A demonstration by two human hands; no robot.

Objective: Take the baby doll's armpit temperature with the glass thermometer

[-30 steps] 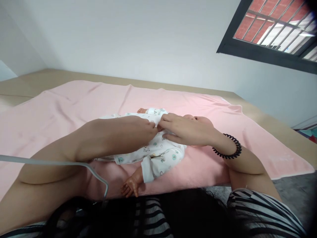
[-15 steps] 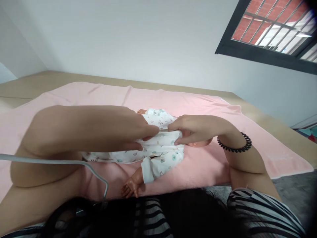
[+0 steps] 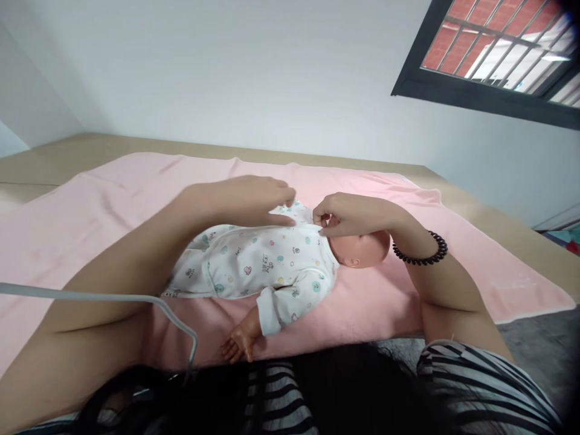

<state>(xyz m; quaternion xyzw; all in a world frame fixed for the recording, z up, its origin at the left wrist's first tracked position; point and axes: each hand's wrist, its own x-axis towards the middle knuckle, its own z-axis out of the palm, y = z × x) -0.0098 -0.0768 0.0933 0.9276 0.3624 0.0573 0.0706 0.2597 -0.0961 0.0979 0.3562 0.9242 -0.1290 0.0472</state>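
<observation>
A baby doll (image 3: 365, 249) lies on its back with its head to the right, dressed in a white printed baby romper (image 3: 263, 260). My right hand (image 3: 356, 214) is at the neckline, thumb and fingers pinched on the edge of the romper's front flap. Over the far side of the chest is my left hand (image 3: 249, 202), thumb and fingers apart, with the thumb close to the flap's edge. The front panel now spreads over the doll's chest. One doll hand (image 3: 242, 338) sticks out of the near sleeve; the far arm is mostly hidden behind my left hand.
Under the doll a pink blanket (image 3: 158, 175) covers a tan table (image 3: 104, 142) set against a white wall. A pale cable (image 3: 113, 296) crosses in front of my left arm. A barred window (image 3: 493, 54) is at the upper right.
Both hands have moved away toward the doll's far side, and the romper's front panel is drawn across the chest with them. My left hand's thumb and fingers have come apart.
</observation>
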